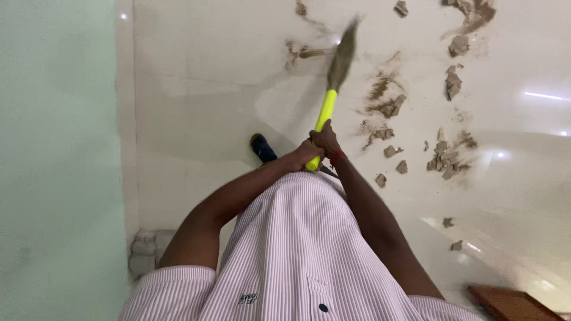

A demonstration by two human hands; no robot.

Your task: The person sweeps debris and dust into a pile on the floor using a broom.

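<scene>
I look straight down over my striped shirt. Both hands grip the bright yellow handle of a broom (326,109). My left hand (304,154) holds the handle's lower end, and my right hand (326,138), with a red band at the wrist, grips just above it. The brown bristle head (341,56) is blurred with motion over the glossy white tiled floor (208,89), among streaks of brown dirt (380,89). Broken brown chunks of debris (446,157) lie scattered to the right of the broom.
A pale green wall (56,148) runs along the left. My dark blue shoe (262,147) shows just left of my hands. Pale rounded stones (146,252) sit at the wall's base. A brown wooden piece (511,303) shows at the bottom right.
</scene>
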